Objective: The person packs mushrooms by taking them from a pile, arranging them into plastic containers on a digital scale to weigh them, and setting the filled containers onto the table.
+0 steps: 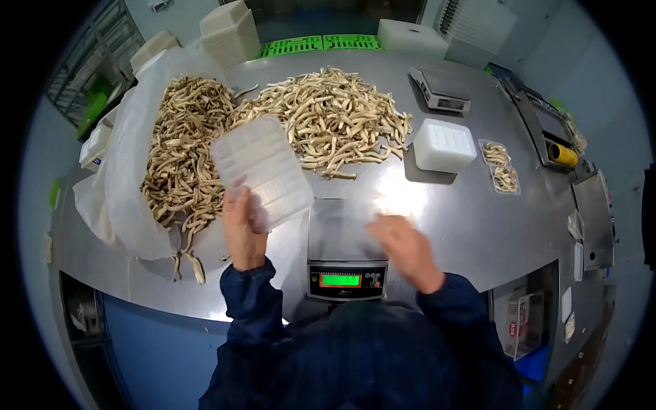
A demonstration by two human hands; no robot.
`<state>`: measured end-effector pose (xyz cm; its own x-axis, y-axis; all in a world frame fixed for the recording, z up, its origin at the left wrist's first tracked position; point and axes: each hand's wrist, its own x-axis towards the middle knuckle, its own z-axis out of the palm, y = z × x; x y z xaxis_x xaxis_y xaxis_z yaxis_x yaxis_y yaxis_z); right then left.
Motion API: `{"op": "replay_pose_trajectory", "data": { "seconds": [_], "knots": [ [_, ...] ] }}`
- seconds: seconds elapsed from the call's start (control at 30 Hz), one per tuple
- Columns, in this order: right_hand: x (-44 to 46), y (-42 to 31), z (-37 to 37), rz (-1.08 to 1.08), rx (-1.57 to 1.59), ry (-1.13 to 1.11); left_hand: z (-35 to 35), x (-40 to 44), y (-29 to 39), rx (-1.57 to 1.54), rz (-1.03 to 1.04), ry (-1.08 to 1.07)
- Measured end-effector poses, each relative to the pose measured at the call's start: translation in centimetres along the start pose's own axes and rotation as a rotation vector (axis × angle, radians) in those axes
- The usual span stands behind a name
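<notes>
My left hand [245,222] grips a clear ribbed plastic tray [263,171] by its lower left edge, tilted above the table. My right hand [404,247] is blurred by motion at the right side of the digital scale [347,281], and its fingers are smeared. The scale has a lit green display and a metal pan [338,236]. Beyond the tray lies a heap of long, pale, mushroom-like pieces [335,116]. Browner pieces [188,137] spill from a white plastic bag [123,184] at the left.
A stack of white trays [444,145] stands right of the heap, beside two small filled trays [501,167]. A second scale [443,89] sits behind. Foam boxes [229,33] and green crates [321,45] line the back edge. Metal equipment [547,126] borders the right side.
</notes>
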<state>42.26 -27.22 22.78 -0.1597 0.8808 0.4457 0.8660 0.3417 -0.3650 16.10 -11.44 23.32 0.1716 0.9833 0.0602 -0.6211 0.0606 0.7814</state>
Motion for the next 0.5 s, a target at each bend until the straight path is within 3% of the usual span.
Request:
{"op": "replay_pose_trajectory", "data": {
  "seconds": [0.03, 0.13, 0.23, 0.3, 0.37, 0.4, 0.5],
  "knots": [
    [0.5, -0.9, 2.0, -0.041, -0.031, -0.066, -0.8, -0.2, 0.8, -0.021, 0.054, -0.067],
    [1.3, -1.8, 5.9, -0.085, -0.054, -0.183, 1.8, -2.0, 2.6, 0.185, 0.152, 0.176],
    [1.5, -1.8, 5.5, 0.011, 0.105, -0.202, 0.6, -4.3, 2.4, 0.607, 0.281, 0.162],
    [1.0, -1.0, 3.5, 0.157, 0.300, -0.086, 0.3, -6.6, 2.3, 0.694, 0.178, -0.021],
    [-0.7, 0.7, 1.3, 0.485, 1.063, -0.094, 2.0, -6.5, 2.4, 1.131, 0.637, -0.510],
    [-1.1, 0.7, -0.3, 0.615, 1.482, -0.059, 3.3, -6.9, 1.8, 1.152, 0.649, -0.650],
    [-1.8, 0.2, -3.8, 0.543, 1.747, -0.016, 7.3, -7.7, -0.3, 1.260, 0.687, -1.058]
  ]
}}
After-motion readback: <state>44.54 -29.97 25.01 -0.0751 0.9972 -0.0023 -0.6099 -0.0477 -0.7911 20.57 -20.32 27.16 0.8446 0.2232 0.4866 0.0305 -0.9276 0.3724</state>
